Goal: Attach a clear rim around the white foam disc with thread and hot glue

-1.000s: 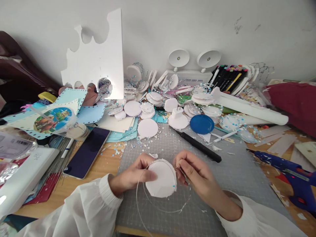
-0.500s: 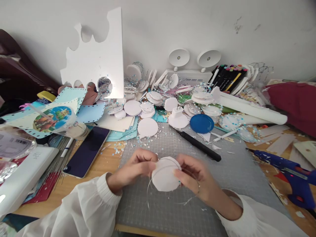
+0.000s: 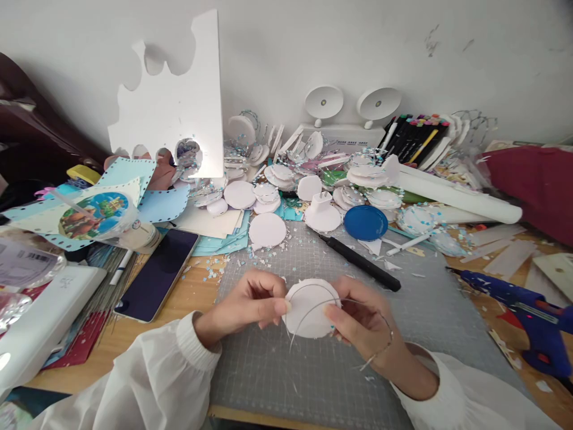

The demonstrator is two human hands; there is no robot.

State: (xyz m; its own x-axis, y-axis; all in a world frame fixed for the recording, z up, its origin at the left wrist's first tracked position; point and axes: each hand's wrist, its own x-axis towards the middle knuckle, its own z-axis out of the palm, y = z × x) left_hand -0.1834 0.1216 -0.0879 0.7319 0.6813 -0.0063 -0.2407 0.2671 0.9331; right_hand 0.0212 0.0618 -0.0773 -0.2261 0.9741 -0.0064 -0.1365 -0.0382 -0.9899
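Observation:
A white foam disc (image 3: 310,309) is held between both hands above the grey cutting mat (image 3: 322,370). My left hand (image 3: 250,301) pinches the disc's left edge with thumb and forefinger. My right hand (image 3: 360,319) grips its right edge, fingers curled. A thin silvery wire (image 3: 376,352) loops across the disc's face and around my right wrist, its loose end trailing down over the mat.
A black pen-like tool (image 3: 360,263), a blue lid (image 3: 366,223) and several white discs (image 3: 267,230) lie beyond the mat. A dark phone (image 3: 156,275) rests at left, a blue glue gun (image 3: 519,304) at right. Markers (image 3: 414,136) and a white foam board (image 3: 179,107) stand against the wall.
The disc has shifted a little right and up between my hands. The wire loop, earlier hanging below the disc, now runs across its face and around my right wrist.

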